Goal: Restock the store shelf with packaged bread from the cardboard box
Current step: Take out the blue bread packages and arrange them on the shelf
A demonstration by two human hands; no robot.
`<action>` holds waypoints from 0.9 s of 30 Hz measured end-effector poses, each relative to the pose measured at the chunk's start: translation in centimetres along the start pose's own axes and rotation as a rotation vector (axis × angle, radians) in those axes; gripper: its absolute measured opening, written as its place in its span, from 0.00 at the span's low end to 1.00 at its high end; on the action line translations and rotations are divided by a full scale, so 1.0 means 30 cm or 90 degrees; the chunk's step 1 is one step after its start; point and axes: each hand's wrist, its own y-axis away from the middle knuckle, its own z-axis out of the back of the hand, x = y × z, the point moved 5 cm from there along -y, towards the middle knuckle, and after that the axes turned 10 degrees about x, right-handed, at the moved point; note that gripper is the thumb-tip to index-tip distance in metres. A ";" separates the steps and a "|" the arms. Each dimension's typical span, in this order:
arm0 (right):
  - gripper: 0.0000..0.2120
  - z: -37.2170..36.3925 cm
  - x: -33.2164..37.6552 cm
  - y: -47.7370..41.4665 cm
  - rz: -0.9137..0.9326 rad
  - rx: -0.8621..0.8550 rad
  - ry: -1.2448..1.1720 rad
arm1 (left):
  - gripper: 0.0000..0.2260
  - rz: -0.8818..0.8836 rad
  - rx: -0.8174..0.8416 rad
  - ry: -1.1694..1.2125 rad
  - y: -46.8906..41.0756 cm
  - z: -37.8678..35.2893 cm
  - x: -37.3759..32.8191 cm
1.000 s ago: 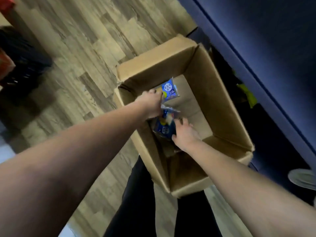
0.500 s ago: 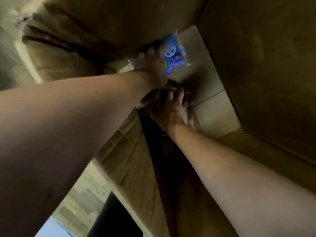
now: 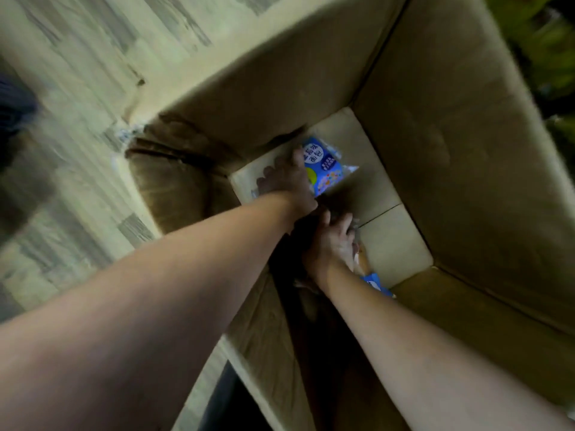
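Both arms reach deep into the cardboard box [image 3: 451, 150]. In the box's far corner, the left hand [image 3: 286, 181] grips a blue bread packet [image 3: 326, 172] by its edge, likely to lift it out. Nearer the box's middle, the right hand [image 3: 333, 244] covers a second packet [image 3: 375, 279]; I cannot tell whether it grips.

Seemingly a shop: plank floor [image 3: 77, 88], cardboard box [image 3: 466, 150] holding a printed bread packet [image 3: 326, 171].
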 end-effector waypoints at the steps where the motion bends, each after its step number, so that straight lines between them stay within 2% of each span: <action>1: 0.29 0.023 -0.002 0.022 0.001 -0.009 -0.002 | 0.43 -0.003 0.008 0.009 0.030 0.022 -0.005; 3: 0.27 0.087 -0.003 0.080 0.023 -0.061 0.015 | 0.47 -0.023 0.021 0.025 0.098 0.077 -0.020; 7: 0.32 0.249 0.011 0.232 0.063 -0.130 0.037 | 0.51 -0.065 0.013 0.039 0.278 0.221 -0.066; 13: 0.32 0.501 0.084 0.591 0.156 -0.214 0.068 | 0.45 -0.025 -0.086 0.044 0.647 0.472 -0.071; 19: 0.36 0.750 0.227 1.070 0.277 -0.279 0.181 | 0.47 0.015 -0.174 0.121 1.127 0.715 -0.081; 27: 0.31 1.049 0.415 1.570 0.354 -0.411 0.200 | 0.47 -0.076 -0.356 0.095 1.632 1.125 -0.122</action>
